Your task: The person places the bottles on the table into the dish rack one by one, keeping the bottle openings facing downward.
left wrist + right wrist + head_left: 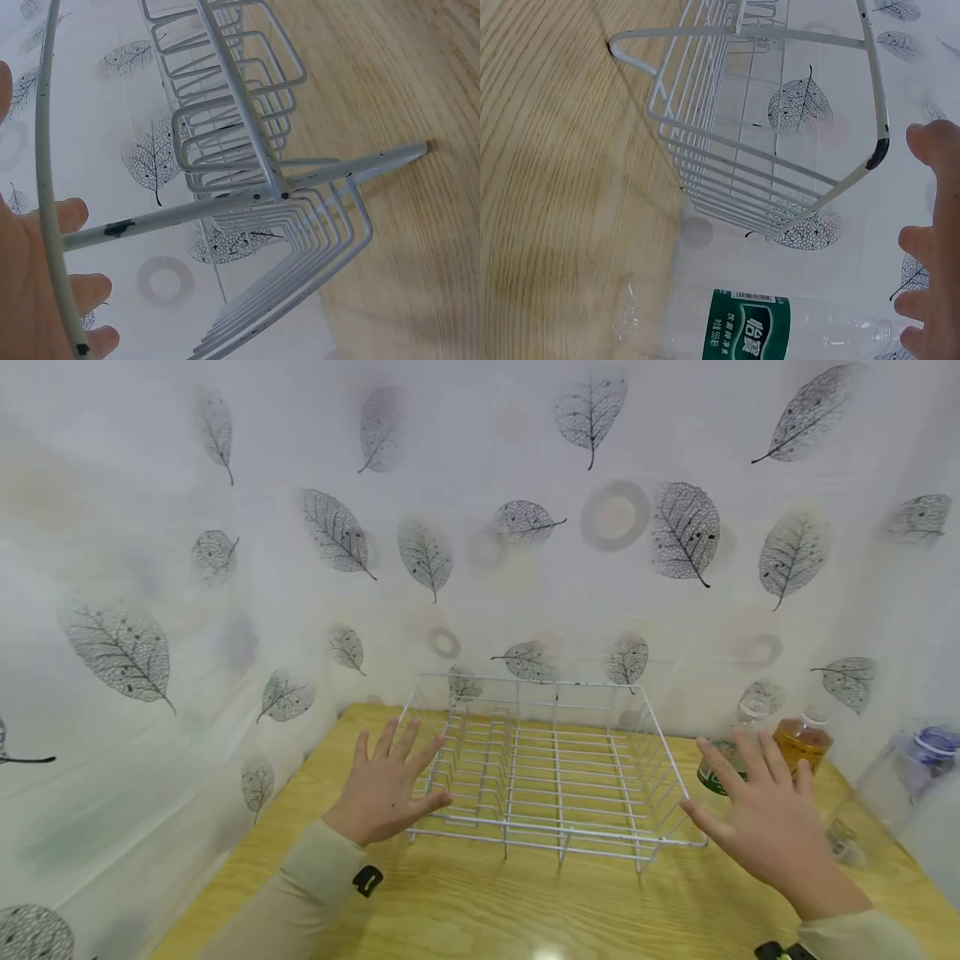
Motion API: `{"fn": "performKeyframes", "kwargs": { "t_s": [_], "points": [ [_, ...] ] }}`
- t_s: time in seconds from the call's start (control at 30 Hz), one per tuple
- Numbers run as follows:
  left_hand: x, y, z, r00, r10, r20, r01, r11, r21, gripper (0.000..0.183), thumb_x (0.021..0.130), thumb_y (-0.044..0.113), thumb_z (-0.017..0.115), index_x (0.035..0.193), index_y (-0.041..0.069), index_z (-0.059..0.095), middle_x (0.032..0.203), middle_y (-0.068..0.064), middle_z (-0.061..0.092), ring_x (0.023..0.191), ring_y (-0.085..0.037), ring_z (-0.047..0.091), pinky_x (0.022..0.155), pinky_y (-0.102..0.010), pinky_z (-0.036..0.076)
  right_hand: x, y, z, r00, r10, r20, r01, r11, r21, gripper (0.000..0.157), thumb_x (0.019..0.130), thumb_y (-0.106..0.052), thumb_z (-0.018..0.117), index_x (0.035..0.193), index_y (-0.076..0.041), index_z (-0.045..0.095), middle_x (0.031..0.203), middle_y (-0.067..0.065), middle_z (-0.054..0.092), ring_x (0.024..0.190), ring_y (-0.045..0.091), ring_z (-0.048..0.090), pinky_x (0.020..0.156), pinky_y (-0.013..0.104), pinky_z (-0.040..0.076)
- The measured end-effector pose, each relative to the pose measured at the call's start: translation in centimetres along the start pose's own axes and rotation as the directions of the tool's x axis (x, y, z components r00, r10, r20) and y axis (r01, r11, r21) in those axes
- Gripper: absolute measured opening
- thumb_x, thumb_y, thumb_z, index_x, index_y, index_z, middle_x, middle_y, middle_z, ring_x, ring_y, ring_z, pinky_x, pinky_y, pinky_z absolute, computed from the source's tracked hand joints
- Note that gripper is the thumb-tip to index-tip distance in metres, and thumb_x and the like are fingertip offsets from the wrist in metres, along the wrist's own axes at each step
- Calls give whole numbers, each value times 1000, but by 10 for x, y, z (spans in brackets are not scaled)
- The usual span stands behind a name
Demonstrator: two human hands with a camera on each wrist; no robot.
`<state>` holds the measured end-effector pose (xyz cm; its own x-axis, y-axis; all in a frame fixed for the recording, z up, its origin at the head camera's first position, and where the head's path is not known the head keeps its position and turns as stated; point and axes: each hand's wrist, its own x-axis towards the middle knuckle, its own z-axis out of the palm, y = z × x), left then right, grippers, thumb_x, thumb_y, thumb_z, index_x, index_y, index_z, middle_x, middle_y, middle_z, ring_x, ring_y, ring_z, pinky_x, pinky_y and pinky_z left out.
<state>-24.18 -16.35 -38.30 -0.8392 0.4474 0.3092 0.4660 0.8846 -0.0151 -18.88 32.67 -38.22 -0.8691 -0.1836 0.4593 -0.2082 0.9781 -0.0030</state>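
Observation:
A white wire dish rack [562, 831] stands on the wooden table, its paint chipped dark in places. At its left side my left hand [386, 789] is spread with the palm down and fingers straight. The left wrist view shows that hand's fingers [90, 289] behind the rack's top rail [46, 150]. My right hand [776, 831] spreads beside the right front corner, its thumb nearest the rail. In the right wrist view, its fingertips [919, 240] are apart from the rack's chipped corner [877, 154]. Both hands hold nothing.
Right of the rack stands a clear bottle with a green label [746, 326], partly hidden by my right hand in the head view. Near it are an amber bottle [806, 743] and a large clear bottle with a purple-blue cap [937, 739]. A leaf-print sheet [480, 568] hangs behind the table [480, 910].

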Motion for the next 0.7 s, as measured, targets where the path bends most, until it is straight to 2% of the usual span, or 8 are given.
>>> {"fn": "performKeyframes", "kwargs": {
  "t_s": [0.07,0.2,0.47,0.53,0.6,0.7],
  "points": [
    [0,0,0,1000,-1,-4,1,1000,-2,85,93,72,51,161,27,30,165,-19,21,150,-46,11,111,-76,8,-2,5,1,1000,14,-22,-14,1000,28,89,92,-59,64,163,-23,25,166,24,11,153,39,-9,109,74,-10],
    [0,0,0,1000,-2,-1,2,1000,-9,85,93,71,53,161,26,31,165,-19,21,150,-46,10,111,-76,7,-7,15,3,998,51,-42,-48,996,81,91,92,-54,67,164,-21,21,167,24,5,152,42,-8,110,74,-10],
    [0,1,1,1000,-8,11,8,1000,-12,86,93,71,53,162,26,30,166,-17,17,151,-45,8,112,-75,6,-14,35,11,993,100,-56,-83,966,244,100,93,-45,71,163,-5,12,163,31,8,149,52,2,115,67,-6],
    [0,1,1,1000,-6,10,6,1000,-14,85,93,71,53,162,26,30,165,-18,18,150,-46,9,111,-76,7,-14,39,14,992,121,-36,-105,949,297,102,94,-42,70,163,-5,6,163,32,7,148,54,3,115,68,-4],
    [0,1,1,1000,-1,7,2,1000,-10,85,93,70,53,161,25,31,165,-19,20,150,-46,11,111,-76,8,-14,41,17,989,147,-13,-133,922,363,102,96,-38,69,163,-7,0,163,32,6,146,58,7,111,75,3],
    [0,0,3,1000,5,-1,-5,1000,-1,85,93,71,51,161,25,32,164,-20,22,150,-47,14,111,-76,10,-11,45,23,981,195,23,-182,859,479,101,97,-33,69,164,-17,-5,161,35,11,140,63,16,100,83,17]
  ]
}}
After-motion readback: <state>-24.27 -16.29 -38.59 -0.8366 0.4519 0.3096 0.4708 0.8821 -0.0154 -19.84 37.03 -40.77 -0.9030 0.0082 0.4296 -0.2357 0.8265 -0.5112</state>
